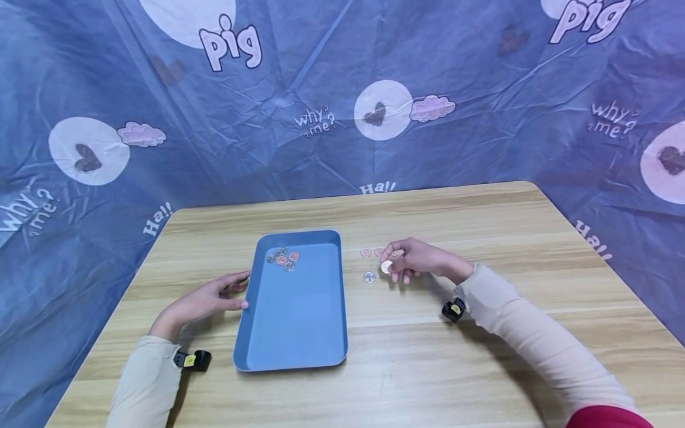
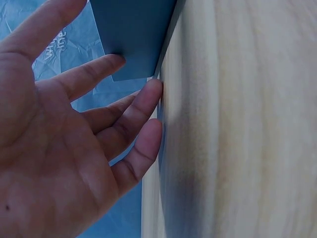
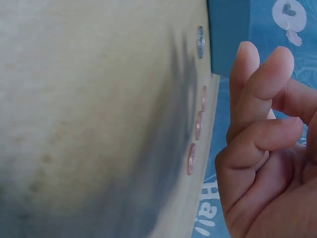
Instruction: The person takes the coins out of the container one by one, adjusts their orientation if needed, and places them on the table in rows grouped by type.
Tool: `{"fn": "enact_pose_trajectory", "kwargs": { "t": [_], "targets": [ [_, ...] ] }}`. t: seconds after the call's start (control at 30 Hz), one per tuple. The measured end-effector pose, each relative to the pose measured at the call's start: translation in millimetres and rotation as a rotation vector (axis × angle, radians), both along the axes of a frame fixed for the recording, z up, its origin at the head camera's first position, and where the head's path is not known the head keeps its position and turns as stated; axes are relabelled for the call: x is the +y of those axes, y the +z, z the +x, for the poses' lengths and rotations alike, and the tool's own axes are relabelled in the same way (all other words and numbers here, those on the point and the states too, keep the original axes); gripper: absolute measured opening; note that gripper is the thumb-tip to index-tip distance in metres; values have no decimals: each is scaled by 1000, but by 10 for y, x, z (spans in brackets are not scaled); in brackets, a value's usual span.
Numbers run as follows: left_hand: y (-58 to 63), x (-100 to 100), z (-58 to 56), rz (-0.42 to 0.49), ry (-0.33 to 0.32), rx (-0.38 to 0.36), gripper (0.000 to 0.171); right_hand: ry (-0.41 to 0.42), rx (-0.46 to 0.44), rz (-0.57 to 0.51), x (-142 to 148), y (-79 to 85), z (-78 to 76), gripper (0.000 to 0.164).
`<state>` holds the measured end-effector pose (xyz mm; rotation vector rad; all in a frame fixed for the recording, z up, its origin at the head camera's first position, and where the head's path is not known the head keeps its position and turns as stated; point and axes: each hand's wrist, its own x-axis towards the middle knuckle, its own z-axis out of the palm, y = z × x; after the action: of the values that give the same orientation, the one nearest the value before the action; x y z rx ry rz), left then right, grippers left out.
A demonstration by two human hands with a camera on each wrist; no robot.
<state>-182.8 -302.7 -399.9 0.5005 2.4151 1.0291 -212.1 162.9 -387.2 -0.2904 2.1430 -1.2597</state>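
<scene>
Left hand: the bare left hand (image 1: 200, 302) has its fingers spread, touching the left wall of the blue rectangular tray (image 1: 299, 321).
Right hand: the bare right hand (image 1: 423, 257) pinches a pale round metal coin (image 1: 386, 267) between thumb and finger, above the pale wood-grain bench (image 1: 455, 368), right of the tray.
Loose coins: three copper-coloured round coins (image 1: 366, 252) lie in a row; one silver-coloured round coin (image 1: 369, 277) lies nearer the person.
Tray coins: five copper- and silver-coloured coins (image 1: 282, 260) cluster near its far left corner.

Tray (image 1: 293, 321) on table (image 1: 439, 380), coins (image 1: 281, 261) in its far-left corner, other coins (image 1: 369, 277) to its right.
</scene>
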Motion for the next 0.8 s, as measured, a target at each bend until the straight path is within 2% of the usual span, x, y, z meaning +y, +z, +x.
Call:
{"fn": "enact_pose_trajectory", "kwargs": {
  "t": [0.4,0.53,0.8],
  "targets": [
    [20,1,4,9,2,-8,79,24,-54,8,-52,-140,-13,23],
    [31,-1,1,9,-11,-2,79,24,-51,18,-69,-155,-11,22],
    [8,-10,0,5,10,-14,79,28,-20,73,-143,-150,-4,21]
  ]
}}
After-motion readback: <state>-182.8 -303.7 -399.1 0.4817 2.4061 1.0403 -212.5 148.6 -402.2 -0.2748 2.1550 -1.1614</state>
